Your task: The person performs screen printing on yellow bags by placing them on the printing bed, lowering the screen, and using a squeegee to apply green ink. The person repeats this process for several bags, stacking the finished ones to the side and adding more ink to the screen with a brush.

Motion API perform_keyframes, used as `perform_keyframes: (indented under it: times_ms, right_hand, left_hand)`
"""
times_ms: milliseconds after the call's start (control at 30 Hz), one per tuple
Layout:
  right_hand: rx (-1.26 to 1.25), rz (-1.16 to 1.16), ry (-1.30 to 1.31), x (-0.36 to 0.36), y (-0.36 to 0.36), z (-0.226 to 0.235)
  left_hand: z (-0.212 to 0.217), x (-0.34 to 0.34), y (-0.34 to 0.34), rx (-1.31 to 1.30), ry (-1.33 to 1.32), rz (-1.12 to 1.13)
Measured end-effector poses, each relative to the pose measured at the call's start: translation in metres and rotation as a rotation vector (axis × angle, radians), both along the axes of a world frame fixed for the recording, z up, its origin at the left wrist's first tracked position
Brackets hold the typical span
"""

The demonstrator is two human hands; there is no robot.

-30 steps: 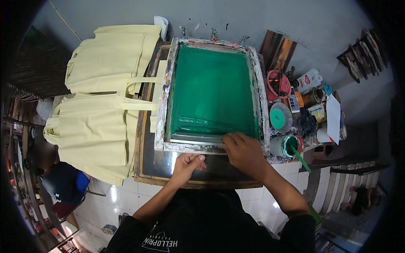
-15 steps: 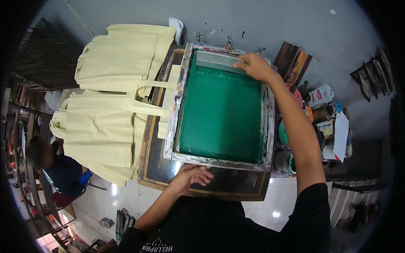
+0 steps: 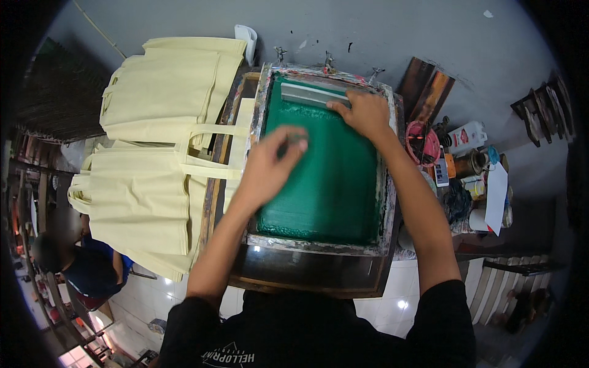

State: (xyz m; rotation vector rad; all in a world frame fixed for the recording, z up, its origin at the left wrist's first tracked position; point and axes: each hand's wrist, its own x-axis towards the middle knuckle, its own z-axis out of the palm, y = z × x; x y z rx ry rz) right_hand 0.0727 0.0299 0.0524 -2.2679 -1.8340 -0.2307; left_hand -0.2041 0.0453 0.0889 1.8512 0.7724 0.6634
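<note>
Two bare hands of yours were out over the green mesh printing screen in its paint-stained frame (image 3: 319,184), which lay flat on the dark wooden desk (image 3: 307,276) straight ahead of you. Your right hand (image 3: 365,113) rested at the far end of the screen, fingers closed down on the long grey squeegee blade (image 3: 310,95) that lay crosswise near the frame's top edge. Your left hand (image 3: 270,162) hovered over the left half of the mesh, blurred, fingers loosely curled and holding nothing that could be made out; whether it touched the mesh could not be told. Just left of the frame, a strip of pale yellow cloth ran along its edge, and beyond that two stacks of pale yellow fabric tote bags (image 3: 153,153) lay spread out, their handles reaching toward the frame. To the right of the screen stood a crowd of small things: a round pink tub (image 3: 423,144), a white plastic bottle with a red label (image 3: 466,136), several jars and a white sheet of paper (image 3: 496,196). Another person in a blue top (image 3: 92,270) was low at the left, well apart from your hands.
</note>
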Motion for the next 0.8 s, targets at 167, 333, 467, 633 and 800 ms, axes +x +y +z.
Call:
perform_keyframes:
  times_ms: [167, 333, 467, 633, 800]
  right_hand:
    - [0.013, 0.062, 0.068, -0.023, -0.023, 0.007]
    - [-0.009, 0.064, 0.065, -0.036, -0.053, 0.006]
    - [0.001, 0.102, 0.132, -0.059, -0.084, 0.004]
    - [0.089, 0.132, 0.138, -0.097, -0.135, -0.006]
    - [0.025, 0.113, 0.152, -0.14, -0.19, -0.005]
  left_hand:
    - [-0.015, 0.038, 0.082, 0.657, 0.078, 0.042]
    - [-0.021, 0.024, 0.071, 0.454, 0.326, -0.066]
    - [-0.018, -0.004, 0.04, 0.419, 0.335, -0.085]
    - [-0.016, -0.043, -0.009, 0.406, 0.344, -0.101]
    - [-0.013, -0.084, -0.059, 0.406, 0.34, -0.141]
